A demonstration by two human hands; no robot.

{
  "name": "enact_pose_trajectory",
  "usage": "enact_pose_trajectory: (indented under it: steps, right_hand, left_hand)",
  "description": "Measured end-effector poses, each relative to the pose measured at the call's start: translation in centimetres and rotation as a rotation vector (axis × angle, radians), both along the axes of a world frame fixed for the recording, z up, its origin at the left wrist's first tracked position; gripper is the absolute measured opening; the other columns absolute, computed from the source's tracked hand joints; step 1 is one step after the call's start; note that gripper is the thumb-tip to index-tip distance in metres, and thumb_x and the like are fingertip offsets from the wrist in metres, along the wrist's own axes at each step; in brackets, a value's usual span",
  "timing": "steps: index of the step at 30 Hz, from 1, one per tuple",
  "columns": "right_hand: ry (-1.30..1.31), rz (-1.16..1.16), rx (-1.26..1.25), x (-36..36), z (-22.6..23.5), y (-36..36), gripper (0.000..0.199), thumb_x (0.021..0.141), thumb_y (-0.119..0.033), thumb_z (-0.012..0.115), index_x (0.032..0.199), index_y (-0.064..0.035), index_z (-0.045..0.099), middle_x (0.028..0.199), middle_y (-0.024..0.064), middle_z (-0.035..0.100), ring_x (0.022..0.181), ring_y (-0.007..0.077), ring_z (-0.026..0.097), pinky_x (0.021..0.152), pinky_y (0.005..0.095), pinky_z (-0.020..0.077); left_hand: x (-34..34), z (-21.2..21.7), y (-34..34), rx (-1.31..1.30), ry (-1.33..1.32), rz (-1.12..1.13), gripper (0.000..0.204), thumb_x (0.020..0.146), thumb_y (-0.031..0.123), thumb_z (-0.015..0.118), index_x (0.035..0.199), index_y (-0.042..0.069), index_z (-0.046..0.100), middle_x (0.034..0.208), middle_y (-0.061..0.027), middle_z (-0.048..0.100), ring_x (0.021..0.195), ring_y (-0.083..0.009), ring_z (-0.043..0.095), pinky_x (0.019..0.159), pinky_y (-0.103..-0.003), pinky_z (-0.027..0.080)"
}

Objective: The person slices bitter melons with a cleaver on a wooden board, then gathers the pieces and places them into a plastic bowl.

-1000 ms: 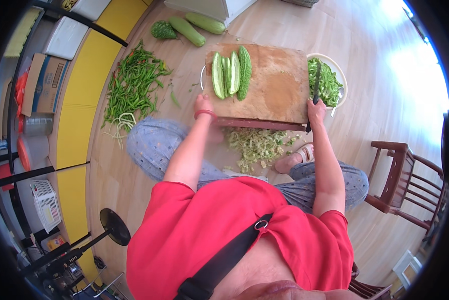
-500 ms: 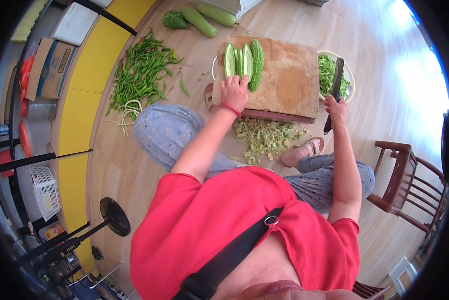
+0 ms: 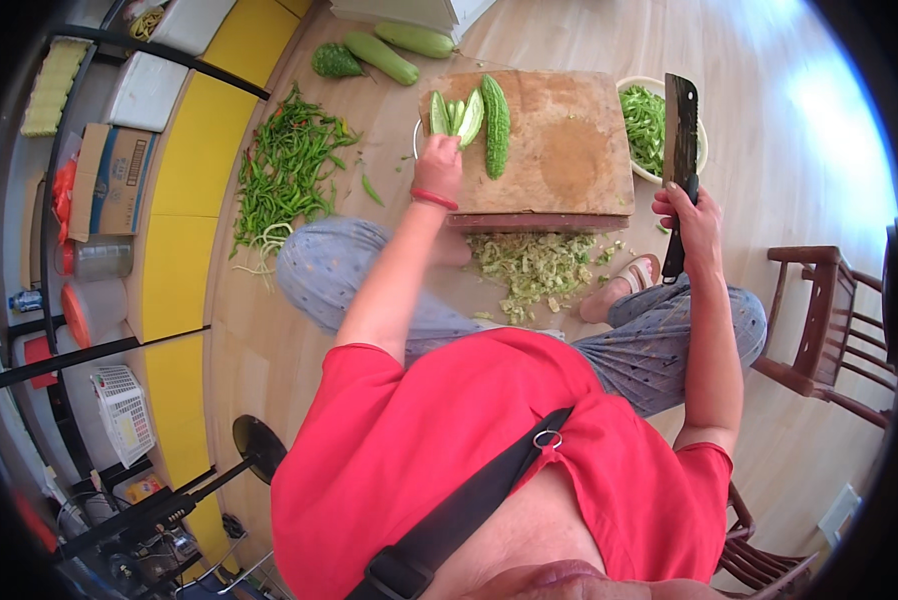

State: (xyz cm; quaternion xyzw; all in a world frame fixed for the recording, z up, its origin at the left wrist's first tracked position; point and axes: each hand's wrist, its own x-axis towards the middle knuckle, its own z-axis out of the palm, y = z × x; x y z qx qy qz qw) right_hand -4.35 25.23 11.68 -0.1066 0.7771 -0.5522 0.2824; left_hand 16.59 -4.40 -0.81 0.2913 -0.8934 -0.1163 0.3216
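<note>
A thick wooden chopping board (image 3: 559,150) stands on the floor in front of me. On its left part lie several halved green gourds (image 3: 479,118), cut side up or on edge. My left hand (image 3: 437,168) rests on the lower ends of the gourd halves, gripping them. My right hand (image 3: 691,222) is shut on the black handle of a cleaver (image 3: 680,118), blade raised and pointing away, over the board's right edge and a white bowl (image 3: 703,150) of cut green pieces.
Pale green scrapings (image 3: 534,268) lie on the floor below the board, by my sandalled foot (image 3: 624,285). A heap of green chillies (image 3: 287,170) lies left. Whole gourds (image 3: 384,55) lie beyond. A wooden chair (image 3: 834,320) stands right; shelves line the left.
My left hand moved from the board's near edge up onto the gourd halves. My right hand lifted the cleaver from beside the board to above its right edge.
</note>
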Motion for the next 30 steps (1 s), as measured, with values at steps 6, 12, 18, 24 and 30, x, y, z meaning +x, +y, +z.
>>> enact_pose_trajectory:
  steps: [6, 12, 18, 24, 30]
  right_hand:
    - [-0.030, 0.042, -0.068, 0.8, 0.0, -0.7, 0.023, 0.085, -0.020, 0.057, 0.096, 0.0008, 0.057, 0.080, 0.0069, 0.064, 0.068, 0.0104, 0.061, 0.056, 0.0225, 0.0469]
    - [-0.021, 0.074, -0.077, 1.1, 0.1, -0.9, 0.020, 0.086, -0.019, 0.057, 0.093, -0.0002, 0.057, 0.078, 0.0062, 0.063, 0.065, 0.0100, 0.060, 0.054, 0.0224, 0.0464]
    - [-0.007, 0.093, -0.078, 1.1, -0.3, 0.2, 0.021, 0.085, -0.019, 0.056, 0.091, 0.0008, 0.057, 0.076, 0.0059, 0.063, 0.064, 0.0100, 0.061, 0.054, 0.0236, 0.0467]
    - [0.013, 0.123, -0.050, 1.1, -0.9, 0.4, 0.022, 0.081, -0.021, 0.058, 0.086, 0.0011, 0.057, 0.068, 0.0066, 0.063, 0.058, 0.0117, 0.059, 0.053, 0.0249, 0.0460]
    - [0.126, 0.163, 0.036, 1.1, -1.1, 0.3, 0.025, 0.081, -0.024, 0.058, 0.081, 0.0007, 0.056, 0.061, 0.0080, 0.061, 0.057, 0.0160, 0.059, 0.056, 0.0300, 0.0455]
  left_hand:
    - [-0.2, 5.0, -1.5, 0.290, 0.129, -0.056, 0.023, 0.067, 0.004, 0.067, 0.089, 0.004, 0.065, 0.083, -0.0095, 0.060, 0.066, -0.0202, 0.059, 0.062, -0.030, 0.049]
    - [-0.8, 10.3, -5.4, 0.620, 0.012, -0.048, 0.015, 0.072, 0.004, 0.067, 0.087, 0.000, 0.066, 0.069, -0.0023, 0.063, 0.057, -0.0062, 0.054, 0.051, -0.020, 0.046]
    - [-2.5, 18.8, -6.1, 1.083, -0.264, -0.176, 0.018, 0.073, 0.009, 0.071, 0.087, 0.000, 0.064, 0.075, -0.0065, 0.065, 0.060, -0.0110, 0.060, 0.055, -0.021, 0.049]
    - [-9.4, 14.0, -4.7, 1.320, -0.683, -0.297, 0.025, 0.077, 0.012, 0.067, 0.096, -0.003, 0.061, 0.088, -0.0087, 0.063, 0.073, -0.0151, 0.061, 0.064, -0.024, 0.052]
    - [-17.2, 5.5, -3.1, 1.259, -0.926, -0.187, 0.020, 0.077, 0.009, 0.067, 0.093, -0.002, 0.062, 0.088, -0.0093, 0.063, 0.071, -0.0156, 0.060, 0.064, -0.026, 0.053]
